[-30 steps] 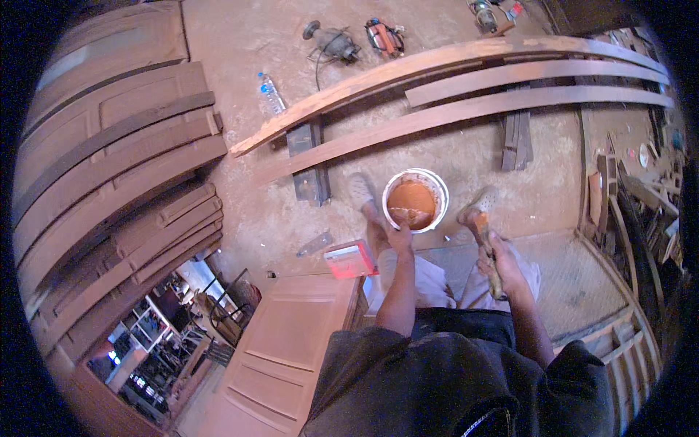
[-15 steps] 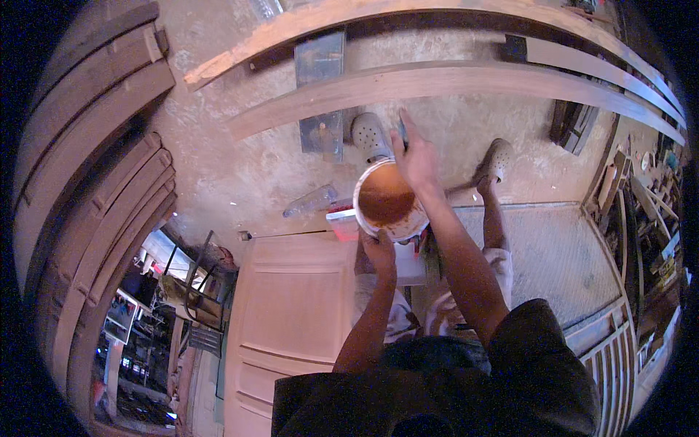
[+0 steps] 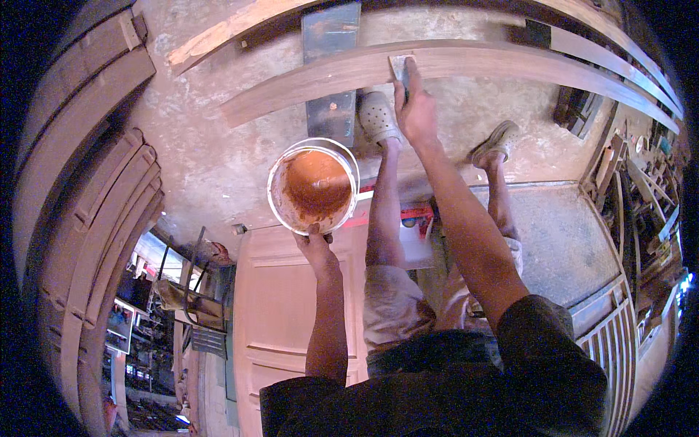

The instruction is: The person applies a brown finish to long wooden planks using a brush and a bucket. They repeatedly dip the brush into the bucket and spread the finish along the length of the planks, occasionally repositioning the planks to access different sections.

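Note:
My left hand (image 3: 313, 244) grips the near rim of a white bucket (image 3: 313, 186) smeared inside with orange-brown paste, holding it up in front of me. My right hand (image 3: 415, 109) reaches forward and presses a flat metal scraper (image 3: 400, 69) against a long curved wooden beam (image 3: 306, 80). The beam lies on dark metal stands (image 3: 331, 109). My two feet in perforated clogs (image 3: 378, 116) stand on the dusty floor just below the beam.
A second curved beam (image 3: 218, 33) lies beyond the first. Stacked curved wooden pieces (image 3: 95, 189) fill the left side. A panelled wooden door (image 3: 284, 313) lies flat under my left arm. A red and white box (image 3: 415, 218) sits by my legs. Tools and timber clutter the right edge (image 3: 641, 189).
My right hand has moved from the bucket forward to the curved beam with the scraper. The bucket has shifted left and nearer, held by my left hand. The view has tilted closer to the beams.

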Demonstrator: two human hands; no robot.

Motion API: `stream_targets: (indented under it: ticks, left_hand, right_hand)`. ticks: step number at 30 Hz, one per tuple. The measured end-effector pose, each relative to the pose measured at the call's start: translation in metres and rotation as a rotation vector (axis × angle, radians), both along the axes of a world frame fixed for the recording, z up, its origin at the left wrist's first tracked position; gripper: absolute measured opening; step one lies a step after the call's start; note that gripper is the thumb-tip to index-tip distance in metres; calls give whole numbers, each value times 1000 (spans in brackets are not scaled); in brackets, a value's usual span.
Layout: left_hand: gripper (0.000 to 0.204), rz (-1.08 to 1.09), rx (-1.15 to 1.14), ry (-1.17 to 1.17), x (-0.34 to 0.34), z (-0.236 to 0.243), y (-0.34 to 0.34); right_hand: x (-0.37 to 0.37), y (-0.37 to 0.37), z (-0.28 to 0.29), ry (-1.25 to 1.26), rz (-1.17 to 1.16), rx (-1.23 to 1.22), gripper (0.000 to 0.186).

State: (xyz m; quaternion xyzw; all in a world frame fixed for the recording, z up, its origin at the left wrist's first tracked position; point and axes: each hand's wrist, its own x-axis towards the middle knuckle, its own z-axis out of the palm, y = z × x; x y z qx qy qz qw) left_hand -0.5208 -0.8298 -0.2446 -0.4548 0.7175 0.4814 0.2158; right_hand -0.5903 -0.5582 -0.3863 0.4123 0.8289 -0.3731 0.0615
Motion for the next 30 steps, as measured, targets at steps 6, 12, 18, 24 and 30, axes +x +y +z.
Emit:
stream_targets:
  ticks: [6,12,18,24,30]
  left_hand:
    - [33,-6,34,-9,-9,11,-11]
    - [32,66,53,-82,-17,16,-9]
    - [31,41,84,-82,-14,15,-7]
    - [34,36,117,-91,-12,7,-14]
    - [34,37,85,-100,-8,6,-24]
  right_hand:
    - [-1,-3,4,-244,-6,57,52]
    - [34,6,3,-216,91,21,50]
    - [-8,26,46,-429,612,55,50]
    - [-71,29,11,-462,1192,276,52]
    - [-68,63,-2,-579,1216,351,50]
